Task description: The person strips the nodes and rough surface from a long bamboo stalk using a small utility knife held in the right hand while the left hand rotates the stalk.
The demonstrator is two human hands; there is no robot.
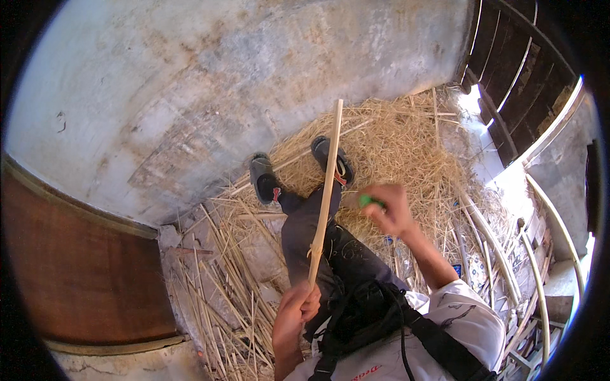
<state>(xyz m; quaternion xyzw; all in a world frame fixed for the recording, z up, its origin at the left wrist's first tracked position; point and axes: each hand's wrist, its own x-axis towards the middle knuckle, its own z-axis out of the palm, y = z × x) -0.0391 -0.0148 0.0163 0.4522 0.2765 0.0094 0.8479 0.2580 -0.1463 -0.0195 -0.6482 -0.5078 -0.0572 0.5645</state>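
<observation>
A long pale stick (327,197) slants up and away in front of the body, its lower end in the left hand (297,303), whose fingers wrap firmly round it just below a rough, splintered patch. Its far end stands free. The right hand (389,209) is clear of the stick, off to its right, curled around a green object (370,201); blur hides the rest of what it grips. Between the right hand and the stick is an open gap, with dry shavings (400,143) visible below.

Ahead, a stained wall (254,76) limits the room, meeting the shavings just beyond two dark shoes (262,178). On the left, a brown panel (82,254) closes off the space, and loose thin strips (222,286) lie beside the trousers (302,238), crowding that side. The widest stretch runs ahead and to the right, over the shavings, as far as dark slatted boards (518,70) and bent poles (540,292) along the right edge. Black strapped gear (365,311) sits against the chest; whether it holds anything cannot be told.
</observation>
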